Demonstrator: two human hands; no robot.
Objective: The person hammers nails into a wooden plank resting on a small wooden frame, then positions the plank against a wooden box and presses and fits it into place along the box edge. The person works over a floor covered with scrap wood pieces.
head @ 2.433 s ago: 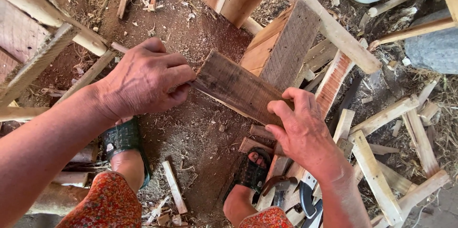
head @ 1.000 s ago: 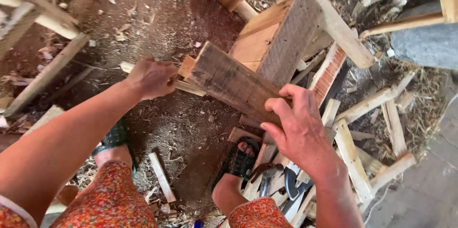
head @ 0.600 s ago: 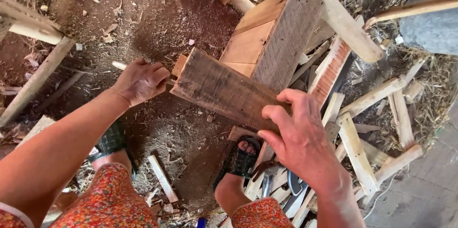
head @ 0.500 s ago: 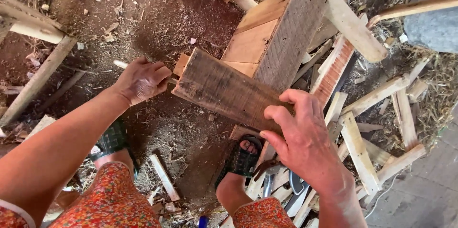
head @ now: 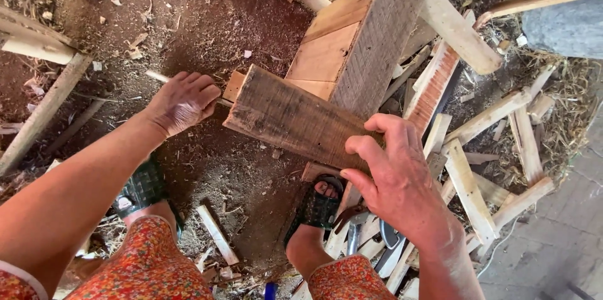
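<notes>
Seen from above on a sawdust-strewn dirt floor [head: 207, 23]: at the far left, pale wooden slats [head: 38, 111] lie angled across the ground. Your left hand [head: 183, 100] is curled into a loose fist just beside the left end of a weathered brown board [head: 292, 118]; whether its grip closes on the thin pale stick [head: 157, 77] showing at its knuckles, you cannot tell from this view. Below it, your left foot in a dark sandal [head: 143, 188] stands on the dirt, with a short offcut [head: 217, 234] lying near it.

The board runs at a slant across the middle, its left end near your left hand, its right end under your right hand [head: 396, 177], whose grip closes on it, fingers [head: 392, 129] spread over the top face. The board lies across a low wooden bench, your work surface [head: 352, 42]. Your right foot, also sandalled [head: 317, 202], is planted beneath it. To the right, a heap of pale scrap timber [head: 496, 149] spreads over straw.
</notes>
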